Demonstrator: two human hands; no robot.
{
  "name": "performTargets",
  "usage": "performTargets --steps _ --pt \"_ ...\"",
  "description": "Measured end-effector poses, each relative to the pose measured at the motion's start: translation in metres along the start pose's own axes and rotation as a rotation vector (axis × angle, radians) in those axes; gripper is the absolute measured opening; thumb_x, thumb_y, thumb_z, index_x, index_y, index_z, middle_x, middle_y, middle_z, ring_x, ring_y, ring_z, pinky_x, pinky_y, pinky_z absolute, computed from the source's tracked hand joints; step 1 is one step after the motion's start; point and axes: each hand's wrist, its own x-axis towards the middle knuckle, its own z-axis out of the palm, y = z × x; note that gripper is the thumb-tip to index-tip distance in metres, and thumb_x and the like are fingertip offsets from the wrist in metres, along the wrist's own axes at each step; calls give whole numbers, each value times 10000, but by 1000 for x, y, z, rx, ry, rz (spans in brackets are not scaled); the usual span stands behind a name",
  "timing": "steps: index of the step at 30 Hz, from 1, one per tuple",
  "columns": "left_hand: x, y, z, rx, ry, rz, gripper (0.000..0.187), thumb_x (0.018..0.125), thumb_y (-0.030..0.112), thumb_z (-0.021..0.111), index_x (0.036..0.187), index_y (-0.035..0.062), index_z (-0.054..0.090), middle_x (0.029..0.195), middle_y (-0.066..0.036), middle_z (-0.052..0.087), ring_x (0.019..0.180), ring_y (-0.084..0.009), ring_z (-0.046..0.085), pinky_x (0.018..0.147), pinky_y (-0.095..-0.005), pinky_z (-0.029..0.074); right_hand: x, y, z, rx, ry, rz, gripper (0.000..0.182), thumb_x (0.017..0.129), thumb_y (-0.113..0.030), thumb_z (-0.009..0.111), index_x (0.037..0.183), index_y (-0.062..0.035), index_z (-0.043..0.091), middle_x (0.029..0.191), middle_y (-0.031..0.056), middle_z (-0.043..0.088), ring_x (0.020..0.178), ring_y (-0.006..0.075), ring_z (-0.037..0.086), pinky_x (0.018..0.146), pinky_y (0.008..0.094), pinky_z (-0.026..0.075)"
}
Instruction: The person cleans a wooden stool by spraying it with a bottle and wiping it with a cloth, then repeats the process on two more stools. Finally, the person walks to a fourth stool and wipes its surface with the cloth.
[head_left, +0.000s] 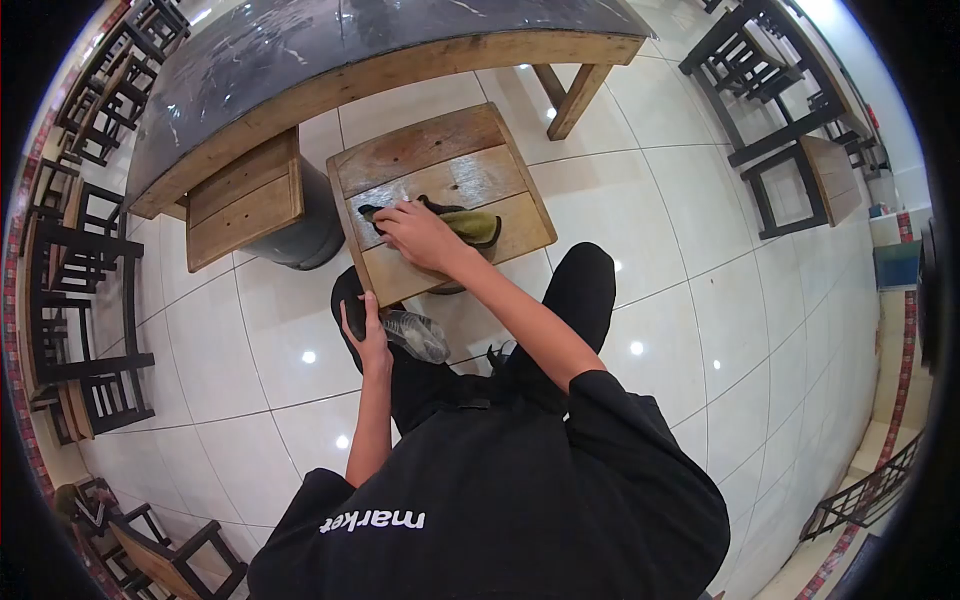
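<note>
My right hand (420, 235) presses down on an olive-green cloth (475, 226) with dark edging. Its fingers are curled over the cloth's left part, and the cloth lies bunched on the wooden top of a stool (440, 145). Shiny wet-looking patches show on the boards. Beside the stool's near left corner is my left hand (368, 330), its thumb at the wooden edge. A clear plastic bottle (420, 337) lies on its side in that hand, its neck end hidden by the palm and fingers.
A second wooden-topped stool (245, 215) with a dark round base stands at the left, partly under a dark-topped table (350, 40). Dark-framed tables and stools (90, 300) line the left wall; another stool (810, 185) stands at the right. White tiles (650, 340) cover the floor.
</note>
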Motion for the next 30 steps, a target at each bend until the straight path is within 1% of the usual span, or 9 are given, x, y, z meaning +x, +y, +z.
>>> performTargets --steps 2,6,9,12,15,19,21,26,30 --pt "4 -9 -5 -33 32 -15 393 900 174 682 1213 37 488 919 -7 589 863 -104 542 767 -247 454 -7 5 -18 -61 55 -51 282 776 -66 568 1047 -79 643 1195 95 582 1106 305 537 960 412 429" --pt "-14 22 14 -30 180 -126 772 863 212 728 1446 46 251 986 -38 614 918 -135 570 795 -287 492 -16 60 -54 -360 82 285 269 796 -67 559 1052 -62 642 1174 116 567 1084 325 536 933 424 439" --pt "-3 14 0 -39 -1 -94 637 876 179 710 1384 30 356 955 -44 601 763 -122 576 697 -269 495 12 95 -64 -472 124 437 239 802 -76 564 1024 -29 641 1143 144 563 1073 332 539 912 429 453" --pt "-12 20 17 -92 196 -47 408 882 171 700 1207 19 506 883 -22 594 718 -110 561 671 -261 478 45 124 -44 -465 283 528 224 820 -96 563 1011 -11 644 1101 184 576 1023 348 559 872 451 472" --pt "-9 28 7 -31 2 -51 314 883 177 701 1100 12 543 880 -2 590 773 -96 556 710 -257 467 87 101 5 -270 60 483 217 845 -130 562 1004 -8 646 1024 214 588 960 367 580 821 479 482" --pt "-5 20 2 -31 -13 -93 511 870 183 719 1263 -20 464 961 -12 591 861 -94 554 761 -252 464 90 28 36 -241 -95 228 224 871 -150 536 993 0 649 1006 216 585 972 380 578 826 476 481" --pt "-3 13 4 -56 51 -108 634 863 178 728 1362 -23 391 965 -14 598 871 -96 556 776 -253 466 87 25 39 -160 78 74 222 868 -135 515 985 -9 655 1009 219 582 954 385 579 825 478 477" --pt "-2 12 2 -62 84 -112 737 860 160 730 1422 -36 295 959 -30 601 865 -100 560 775 -250 471 61 113 -29 -429 186 348 152 769 -93 561 792 -20 692 919 220 621 919 377 592 789 466 479" --pt "5 14 -2 -61 16 -59 672 862 157 726 1387 -24 349 902 -36 597 762 -100 562 690 -256 478 27 143 -73 -508 234 660 181 776 -70 556 898 -22 681 969 198 581 913 367 581 770 468 485"
